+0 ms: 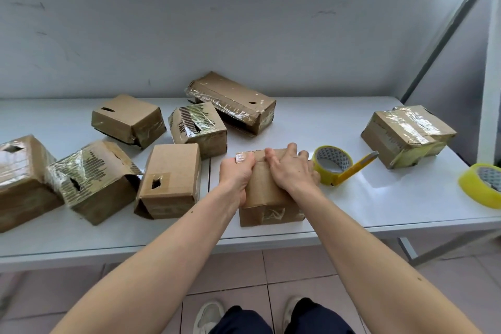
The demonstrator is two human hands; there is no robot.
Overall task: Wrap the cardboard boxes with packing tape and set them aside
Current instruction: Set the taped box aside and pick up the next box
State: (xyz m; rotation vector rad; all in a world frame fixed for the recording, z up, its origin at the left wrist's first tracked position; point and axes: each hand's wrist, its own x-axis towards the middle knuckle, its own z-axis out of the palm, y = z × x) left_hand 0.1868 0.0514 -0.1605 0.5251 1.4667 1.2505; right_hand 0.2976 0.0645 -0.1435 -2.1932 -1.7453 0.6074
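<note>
- You stand at a white table (379,206), both bare arms reaching forward to one small cardboard box (271,209) at the near edge, directly in front of you.
- Your left hand (235,175) curls over the box's top left corner, thumb and fingers gripping it, probably to steady the box and pin a shiny patch of tape there.
- Your right hand (291,169) lies across the top with fingers spread and nearly straight, pressing down rather than grasping, likely to hold the flaps flat.
- A yellow tape roll (331,164) sits just right of the box, near your right hand, with a yellow utility knife (356,168) leaning against it, both handy for the next strip.
- A second tape roll (481,184) rests at the far right edge.
- Several boxes, some torn, some partly taped, crowd the left and back, including a plain one (170,179) just left of yours.
- Two taped boxes (406,135) sit well apart on the right, seemingly the finished pile.
</note>
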